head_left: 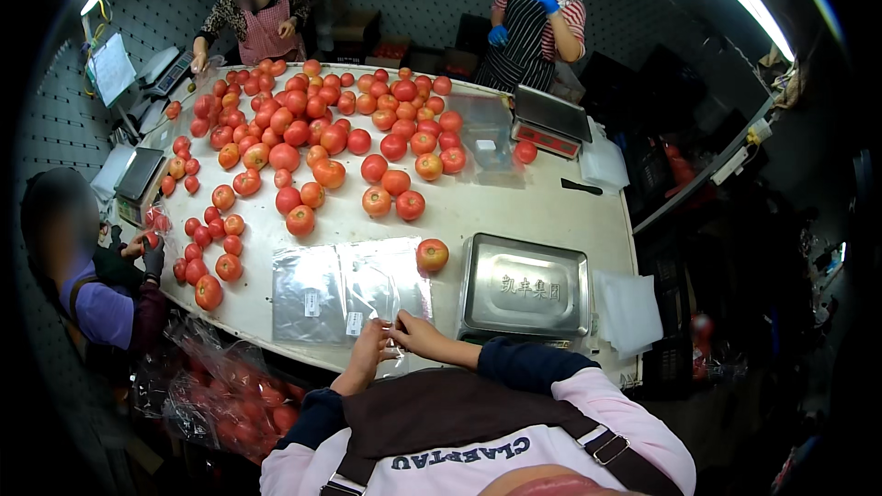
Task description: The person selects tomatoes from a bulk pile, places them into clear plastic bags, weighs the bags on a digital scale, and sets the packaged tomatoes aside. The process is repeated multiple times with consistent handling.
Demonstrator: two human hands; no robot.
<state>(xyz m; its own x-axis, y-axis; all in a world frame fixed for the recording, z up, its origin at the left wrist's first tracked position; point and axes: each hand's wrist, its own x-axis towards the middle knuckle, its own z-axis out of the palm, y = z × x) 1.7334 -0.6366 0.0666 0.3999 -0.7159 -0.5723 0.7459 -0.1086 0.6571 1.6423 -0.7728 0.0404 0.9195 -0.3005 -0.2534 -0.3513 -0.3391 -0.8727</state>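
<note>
My left hand (370,351) and my right hand (419,336) meet near the table's front edge. Between their fingertips they pinch a thin clear plastic bag (394,364). Just beyond lie flat clear plastic bags in two stacks, the left stack (296,289) and the right stack (396,269), with small white labels. A single red-yellow tomato (433,255) rests at the upper right corner of the right stack. To the right of my right hand stands a weighing scale with a steel pan (529,289), and nothing sits on the pan.
Many loose tomatoes (296,131) cover the table's far and left parts. White foam sheets (628,310) lie right of my scale. Another scale (551,117) stands far right. Three co-workers surround the table; one at left (96,289) handles tomatoes. Bagged tomatoes (238,399) sit below the left edge.
</note>
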